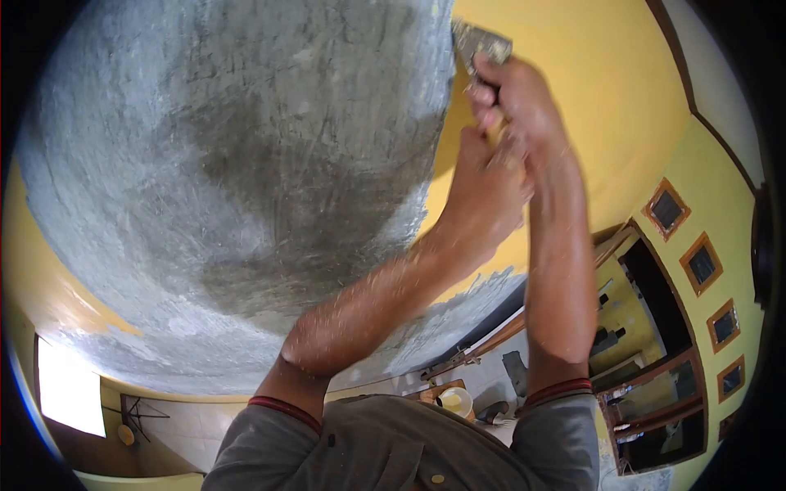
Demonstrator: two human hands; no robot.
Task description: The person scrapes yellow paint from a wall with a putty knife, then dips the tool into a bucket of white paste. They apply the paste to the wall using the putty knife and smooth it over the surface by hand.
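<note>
A paint scraper [483, 42] with a flat, crusted metal blade meets the wall at the border between bare grey plaster [319, 147] and yellow paint [614, 98]. My right hand [520, 94] is closed around it just behind the blade. Below that, my left hand [490, 184] is wrapped round the lower end of the handle, most of which the fingers hide. Both arms reach up, dusted with pale flecks. The plaster has a darker, damp-looking patch in its middle.
Down on the floor stands a pale bucket [455, 401], near a dark shoe-like object [493, 412]. At the right, a wood-framed glass door or cabinet [655, 393] and several small framed vents line a green wall. A bright window [70, 389] is at lower left.
</note>
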